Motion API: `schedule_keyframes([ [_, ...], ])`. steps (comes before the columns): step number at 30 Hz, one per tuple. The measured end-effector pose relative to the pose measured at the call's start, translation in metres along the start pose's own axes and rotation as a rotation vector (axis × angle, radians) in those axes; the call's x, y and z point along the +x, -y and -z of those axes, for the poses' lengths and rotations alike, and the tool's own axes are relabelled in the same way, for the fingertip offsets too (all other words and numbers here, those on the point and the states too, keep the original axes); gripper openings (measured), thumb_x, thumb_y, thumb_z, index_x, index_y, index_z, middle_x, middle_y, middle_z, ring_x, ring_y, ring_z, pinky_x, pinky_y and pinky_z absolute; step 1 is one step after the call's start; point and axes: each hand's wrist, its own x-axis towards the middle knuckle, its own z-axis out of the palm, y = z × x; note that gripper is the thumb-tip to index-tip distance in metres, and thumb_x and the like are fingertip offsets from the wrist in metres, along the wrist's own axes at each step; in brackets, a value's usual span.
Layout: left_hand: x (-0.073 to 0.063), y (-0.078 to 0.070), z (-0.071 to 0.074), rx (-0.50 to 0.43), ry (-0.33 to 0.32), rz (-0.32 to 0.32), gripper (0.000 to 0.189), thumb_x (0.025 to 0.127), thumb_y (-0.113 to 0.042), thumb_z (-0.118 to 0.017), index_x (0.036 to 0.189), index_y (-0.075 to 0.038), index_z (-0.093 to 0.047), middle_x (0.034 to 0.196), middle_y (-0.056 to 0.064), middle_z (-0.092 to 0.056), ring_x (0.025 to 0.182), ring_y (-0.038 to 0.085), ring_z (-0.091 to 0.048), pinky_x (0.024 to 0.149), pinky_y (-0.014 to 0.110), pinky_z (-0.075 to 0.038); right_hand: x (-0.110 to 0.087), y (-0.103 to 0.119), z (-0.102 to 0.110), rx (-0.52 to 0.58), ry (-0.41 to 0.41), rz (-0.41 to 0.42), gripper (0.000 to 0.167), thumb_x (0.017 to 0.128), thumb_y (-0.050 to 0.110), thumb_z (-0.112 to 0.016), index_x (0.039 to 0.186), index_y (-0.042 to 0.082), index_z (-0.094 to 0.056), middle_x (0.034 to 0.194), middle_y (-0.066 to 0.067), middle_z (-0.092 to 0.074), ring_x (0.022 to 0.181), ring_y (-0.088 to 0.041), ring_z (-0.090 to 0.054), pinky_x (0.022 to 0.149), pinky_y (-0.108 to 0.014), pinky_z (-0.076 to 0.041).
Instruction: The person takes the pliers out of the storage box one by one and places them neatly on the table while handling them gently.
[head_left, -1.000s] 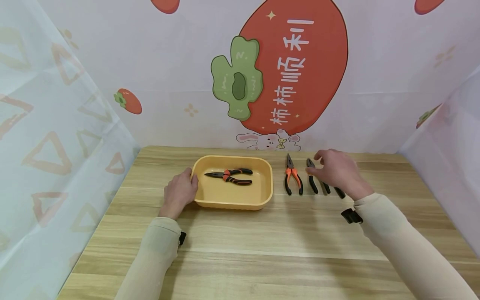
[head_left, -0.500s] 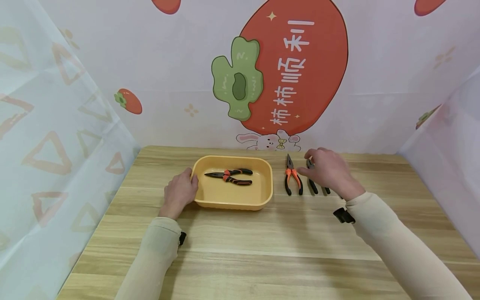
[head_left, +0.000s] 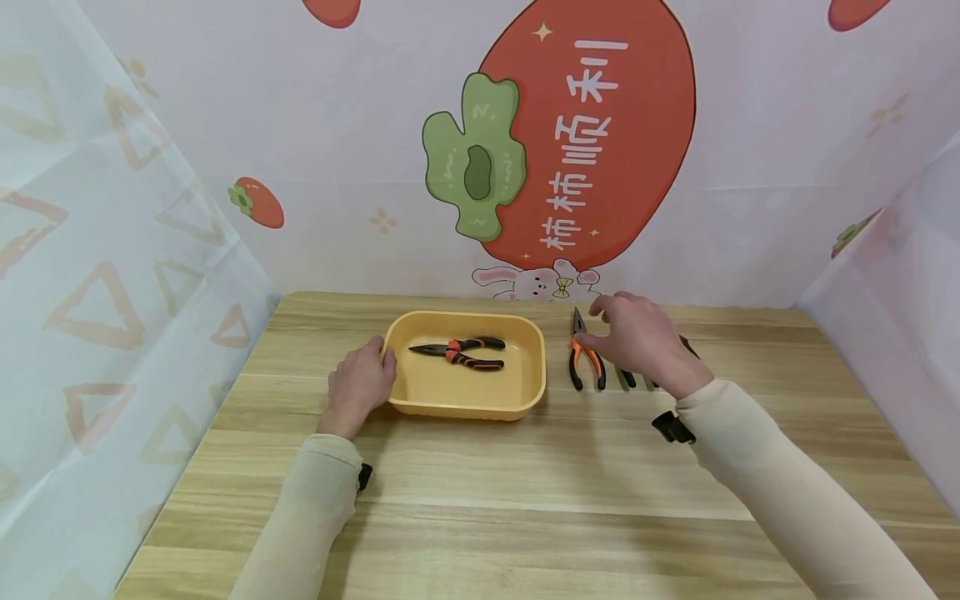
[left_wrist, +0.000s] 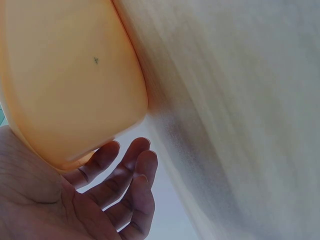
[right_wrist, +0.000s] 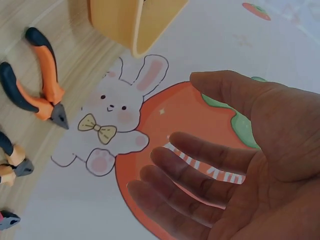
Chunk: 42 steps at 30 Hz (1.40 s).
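Note:
My left hand (head_left: 362, 379) grips the left end of a yellow tray (head_left: 427, 393), thumb over the rim and fingers along the outer wall. Inside the tray lie long-nose pliers (head_left: 453, 351) with black and red handles. To its right, orange-and-black long-nose pliers (head_left: 579, 323) lie on the table, tip pointing away. My right hand (head_left: 637, 335) hovers over the row of pliers with fingers spread and nothing held. Its thumb overlaps the orange pair in the head view. Beneath it other pliers (head_left: 627, 378) are mostly covered; the right wrist view shows their heads (right_wrist: 22, 167).
The wooden table (head_left: 480, 500) meets a white printed backdrop (head_left: 337, 167) right behind the tray and pliers. Side sheets stand at left and right. A dark handle (head_left: 688, 345) sticks out to the right of my right hand.
My right hand has drifted left, from above the right-hand pliers towards the orange-handled pair. The left hand, tray and pliers have stayed in place.

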Motion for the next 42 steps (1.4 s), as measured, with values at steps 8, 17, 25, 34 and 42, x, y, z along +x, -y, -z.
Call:
schedule_keyframes([
  [8,0.001,0.0,0.0,0.003,0.0,0.0,0.027,0.106,-0.029,-0.041,0.101,-0.007,-0.055,0.075,0.012,-0.056,0.065,0.031,-0.056,0.054,0.044,-0.04,0.005,0.013,-0.002,-0.008,0.01,0.031,0.046,0.087,0.034,-0.08,0.117,0.001,-0.069,0.108,-0.016,-0.067,0.096,-0.032,-0.062,0.078,-0.048,-0.053],
  [17,0.0,0.001,0.0,0.006,-0.001,-0.001,0.027,0.107,-0.029,-0.041,0.101,-0.007,-0.055,0.075,0.013,-0.056,0.065,0.032,-0.057,0.054,0.045,-0.041,0.011,0.028,-0.006,-0.005,0.048,0.066,0.051,0.088,0.036,-0.079,0.125,0.003,-0.066,0.115,-0.015,-0.067,0.1,-0.031,-0.061,0.084,-0.048,-0.052],
  [25,0.0,0.0,0.0,-0.004,-0.006,-0.008,0.025,0.106,-0.028,-0.042,0.097,-0.007,-0.053,0.072,0.011,-0.053,0.062,0.03,-0.054,0.052,0.042,-0.039,0.017,0.043,-0.007,-0.014,0.075,0.108,0.056,0.087,0.038,-0.08,0.128,0.003,-0.064,0.123,-0.015,-0.065,0.11,-0.034,-0.06,0.094,-0.05,-0.05],
  [34,0.001,0.001,-0.001,-0.007,-0.005,-0.001,0.025,0.106,-0.029,-0.042,0.099,-0.008,-0.054,0.074,0.012,-0.055,0.064,0.031,-0.055,0.053,0.043,-0.04,0.026,0.058,-0.014,-0.012,0.094,0.147,0.058,0.087,0.038,-0.08,0.131,0.004,-0.063,0.126,-0.015,-0.063,0.112,-0.033,-0.059,0.096,-0.05,-0.048],
  [42,0.002,0.003,-0.001,-0.005,-0.007,-0.003,0.027,0.106,-0.029,-0.041,0.101,-0.007,-0.055,0.077,0.014,-0.057,0.068,0.034,-0.058,0.056,0.047,-0.042,0.034,0.069,-0.02,-0.03,0.127,0.164,0.059,0.087,0.038,-0.08,0.132,0.005,-0.063,0.126,-0.014,-0.062,0.111,-0.032,-0.057,0.093,-0.049,-0.049],
])
